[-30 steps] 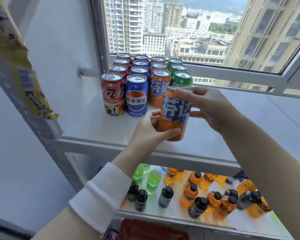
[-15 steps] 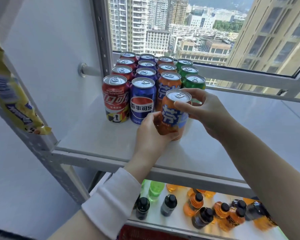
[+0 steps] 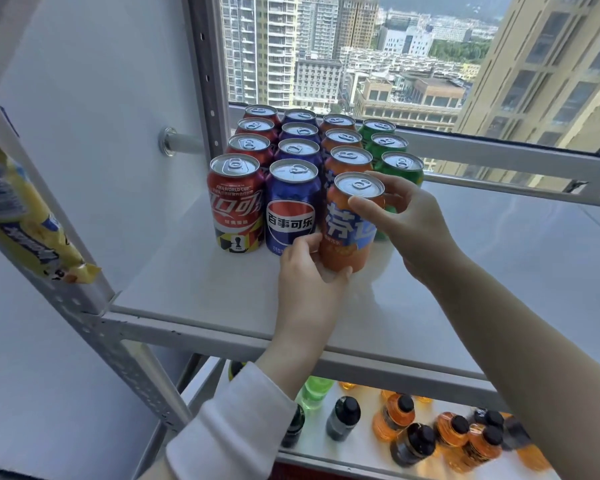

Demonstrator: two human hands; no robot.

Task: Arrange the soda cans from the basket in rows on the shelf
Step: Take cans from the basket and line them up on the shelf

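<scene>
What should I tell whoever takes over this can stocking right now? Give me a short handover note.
Left hand: grip round the lower body of the orange aluminium soda can.
Right hand: grip round its top.
That can is at the front of the orange column on the white shelf, beside the blue cans.
Done: four red cans, four blue, three orange behind it, three green cans.
Left: release it, add a fourth green can. Remaining stock not in view.

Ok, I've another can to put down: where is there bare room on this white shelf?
Bare: white shelf board right of the green aluminium cans, and the strip along its front edge. Crowded: where left hand and right hand grip the orange aluminium can.
</scene>
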